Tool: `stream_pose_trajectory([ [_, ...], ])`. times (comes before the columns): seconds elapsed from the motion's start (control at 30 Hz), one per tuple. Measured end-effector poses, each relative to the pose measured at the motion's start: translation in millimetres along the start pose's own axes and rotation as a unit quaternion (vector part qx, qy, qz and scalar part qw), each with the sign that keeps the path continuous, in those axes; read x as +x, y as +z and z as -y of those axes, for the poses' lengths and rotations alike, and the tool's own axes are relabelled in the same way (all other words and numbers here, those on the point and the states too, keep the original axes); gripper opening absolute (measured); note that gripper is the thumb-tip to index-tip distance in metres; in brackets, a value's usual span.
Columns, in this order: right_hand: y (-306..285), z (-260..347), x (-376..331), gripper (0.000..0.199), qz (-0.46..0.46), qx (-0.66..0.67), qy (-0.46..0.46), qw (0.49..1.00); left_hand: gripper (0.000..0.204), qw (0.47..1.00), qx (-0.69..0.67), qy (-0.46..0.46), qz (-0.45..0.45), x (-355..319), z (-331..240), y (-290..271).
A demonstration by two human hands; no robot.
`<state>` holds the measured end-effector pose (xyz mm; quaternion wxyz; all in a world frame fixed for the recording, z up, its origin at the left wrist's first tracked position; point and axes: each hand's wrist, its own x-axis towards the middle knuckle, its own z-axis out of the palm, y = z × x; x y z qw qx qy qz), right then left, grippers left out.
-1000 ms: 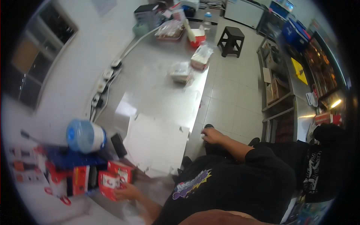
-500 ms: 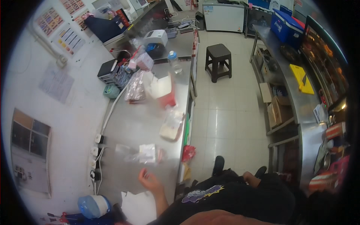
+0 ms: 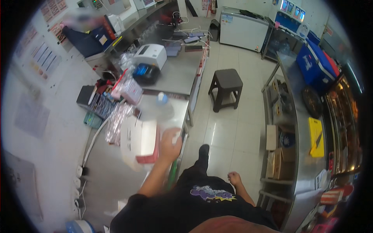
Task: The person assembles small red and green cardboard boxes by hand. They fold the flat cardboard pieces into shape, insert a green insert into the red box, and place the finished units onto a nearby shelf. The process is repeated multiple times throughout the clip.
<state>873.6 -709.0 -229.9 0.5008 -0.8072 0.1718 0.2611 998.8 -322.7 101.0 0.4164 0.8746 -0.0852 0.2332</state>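
My left hand [image 3: 170, 145] reaches forward over the edge of the steel counter, just right of an open red and white cardboard box [image 3: 147, 141]. Its fingers are bent and blurred; a pale patch shows between thumb and fingers, and I cannot tell whether it is a held thing. Beyond that hand stands a clear bottle with a blue cap [image 3: 162, 99]. My right hand [image 3: 234, 179] hangs low at my right side over the floor, its fingers loosely curled, with nothing seen in them.
A dark plastic stool [image 3: 227, 82] stands in the aisle ahead. The left steel counter [image 3: 105, 174] bears silvery packets [image 3: 120, 120] and a white printer [image 3: 151, 56]. On the right bench lie a yellow cutting board with a knife [image 3: 315, 134] and a blue cooler [image 3: 316, 64].
I have moved forward along the counter, so the box and stool are nearer. My left arm now stretches ahead beside the box. My right hand has swung out from my body.
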Motion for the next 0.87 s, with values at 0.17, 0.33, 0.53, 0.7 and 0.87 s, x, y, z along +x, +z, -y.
stream_pose_trajectory([
  [0.17, -111, -182, 37, 0.026, 0.066, -0.452, -0.167, 0.874, 0.052, 0.999, 0.034, -0.029, -0.030, 230, 137, 50],
  [0.33, -104, -34, 158, 0.028, 0.069, -0.198, 0.058, 0.976, 0.069, 0.947, 0.259, -0.188, -0.004, 400, 222, 63],
  [0.53, -139, 105, 380, 0.031, 0.099, -0.196, -0.073, 0.973, 0.077, 0.881, 0.354, -0.313, 0.015, 481, 319, 71],
  [0.7, -137, 309, 556, 0.035, 0.216, -0.310, -0.288, 0.880, 0.079, 0.865, 0.420, -0.272, -0.038, 500, 342, 92],
  [0.87, -126, 525, 644, 0.028, 0.311, -0.341, -0.257, 0.849, 0.090, 0.839, 0.446, -0.308, -0.048, 505, 344, 99],
])
